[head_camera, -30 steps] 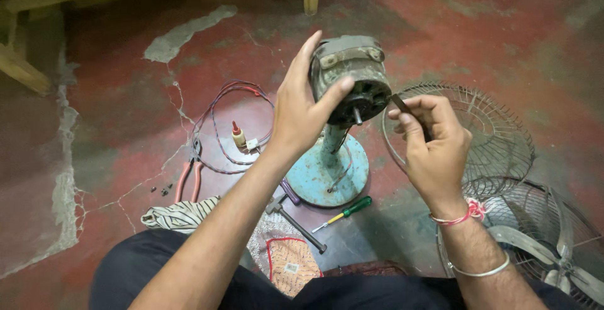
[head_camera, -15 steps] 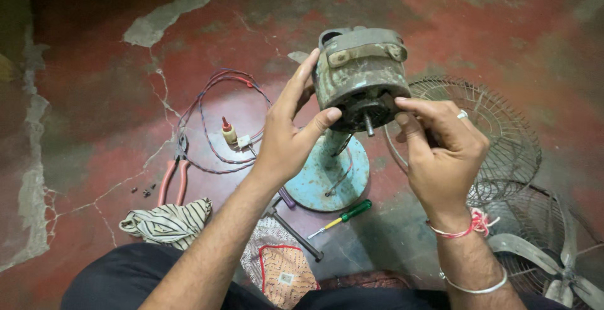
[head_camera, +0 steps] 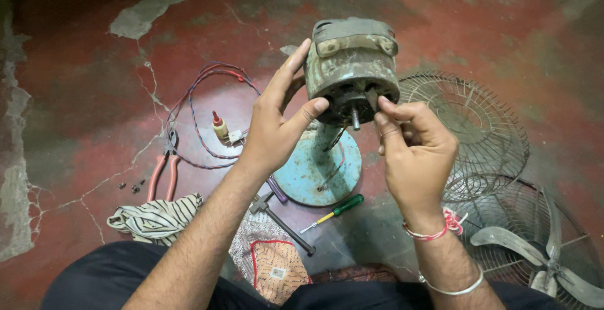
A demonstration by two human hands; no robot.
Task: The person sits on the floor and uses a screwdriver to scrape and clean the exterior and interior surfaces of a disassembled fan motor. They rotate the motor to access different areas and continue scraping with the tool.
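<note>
A worn grey-green fan motor (head_camera: 353,64) stands on a short post over a round blue base (head_camera: 318,174), its bare shaft pointing at me. My left hand (head_camera: 277,118) grips the motor's left side, thumb pressed on its front face. My right hand (head_camera: 412,149) pinches a small dark part against the motor's front, just right of the shaft; the part is mostly hidden by my fingers.
On the red cracked floor lie red-handled pliers (head_camera: 162,171), looped wires (head_camera: 201,96), a small bottle (head_camera: 219,125), a green screwdriver (head_camera: 333,212), a dark T-handled tool (head_camera: 280,222), striped and patterned cloths (head_camera: 157,217), wire fan guards (head_camera: 469,127) and grey fan blades (head_camera: 541,256).
The motor and both hands have come nearer and higher in view. My right hand, earlier apart at the right with a dark tool, has closed in on the motor's front.
</note>
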